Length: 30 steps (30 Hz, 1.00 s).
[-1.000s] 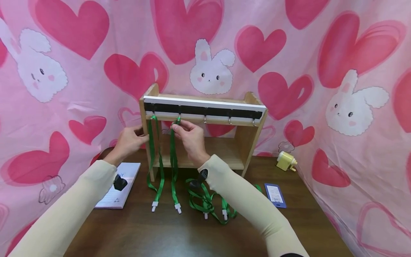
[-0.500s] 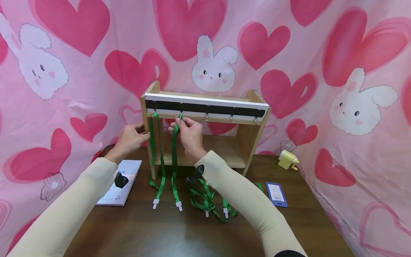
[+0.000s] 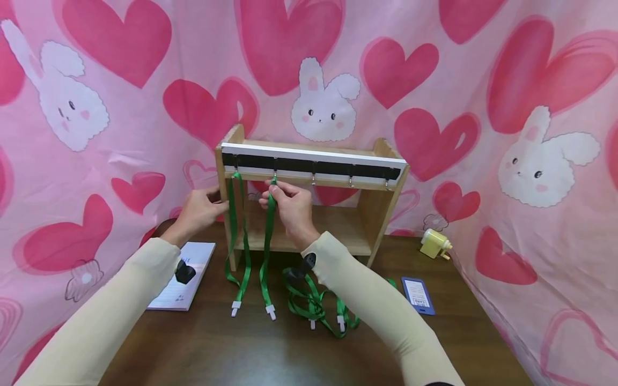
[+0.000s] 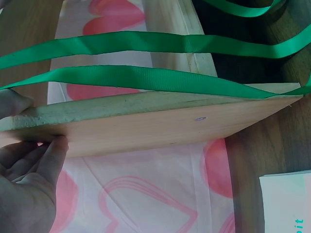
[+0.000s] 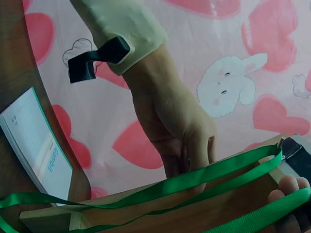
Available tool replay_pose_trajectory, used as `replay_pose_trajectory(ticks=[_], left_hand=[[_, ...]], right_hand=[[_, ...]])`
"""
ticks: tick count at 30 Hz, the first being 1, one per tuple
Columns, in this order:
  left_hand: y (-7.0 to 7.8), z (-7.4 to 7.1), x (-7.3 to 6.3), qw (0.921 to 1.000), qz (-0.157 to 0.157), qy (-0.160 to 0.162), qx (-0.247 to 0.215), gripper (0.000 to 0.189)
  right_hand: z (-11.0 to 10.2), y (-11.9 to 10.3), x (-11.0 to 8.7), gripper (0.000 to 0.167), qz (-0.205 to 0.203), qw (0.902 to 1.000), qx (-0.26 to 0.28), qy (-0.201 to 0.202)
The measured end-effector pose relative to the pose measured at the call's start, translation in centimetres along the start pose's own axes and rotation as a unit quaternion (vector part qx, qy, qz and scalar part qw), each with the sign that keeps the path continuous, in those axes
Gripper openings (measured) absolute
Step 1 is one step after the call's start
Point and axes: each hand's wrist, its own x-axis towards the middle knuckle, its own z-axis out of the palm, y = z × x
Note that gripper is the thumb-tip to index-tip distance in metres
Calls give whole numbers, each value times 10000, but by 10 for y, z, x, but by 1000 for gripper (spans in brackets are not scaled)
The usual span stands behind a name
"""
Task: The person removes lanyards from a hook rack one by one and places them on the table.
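Note:
In the head view, a wooden shelf (image 3: 309, 228) stands on the table, with a row of small metal hooks along its white and black front strip (image 3: 314, 164). My left hand (image 3: 199, 212) holds the shelf's left side panel (image 4: 146, 124), thumb at the front edge and fingertips against the outer face. One green lanyard (image 3: 234, 225) hangs from the leftmost hook, its white clip near the tabletop. My right hand (image 3: 291, 206) pinches a second green lanyard (image 3: 267, 252) near its top, just under the second hook; the fingers partly cover that top end.
Several more green lanyards (image 3: 314, 303) lie tangled on the table, partly behind the right forearm. A blue card holder (image 3: 418, 296) and a yellow hand-cranked gadget (image 3: 434, 244) are at right. A notebook (image 3: 181, 284) lies at left. A pink heart-patterned cloth (image 3: 376, 21) hangs behind.
The right fingers have shifted their pinch slightly on the second lanyard, whose strap now shows flatter below the hand. The left hand stays on the shelf; the head view has shifted a little.

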Motion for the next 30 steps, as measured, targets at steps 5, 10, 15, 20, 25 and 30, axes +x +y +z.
replay_pose_trajectory(ticks=[5, 10, 15, 20, 25, 30], left_hand=[[-2, 0, -1, 10000, -52, -27, -54, 60], [-6, 1, -1, 10000, -20, 24, -51, 59], [-6, 1, 0, 9997, 123, 196, 17, 55], [-4, 1, -1, 9998, 107, 159, 27, 54], [-2, 0, -1, 10000, -1, 65, -17, 57], [-1, 1, 0, 10000, -57, 54, 5, 58]], right_hand=[[0, -1, -5, 24, -165, 9997, -111, -136], [0, -1, -12, 22, -319, 9985, -307, -331], [-4, 1, -18, 23, -302, 9982, -179, -496], [-12, 4, -28, 24, -62, 9982, -15, -592], [-16, 5, -41, 23, 126, 9973, -6, -723], [-19, 7, -58, 24, 249, 9948, -15, -991]])
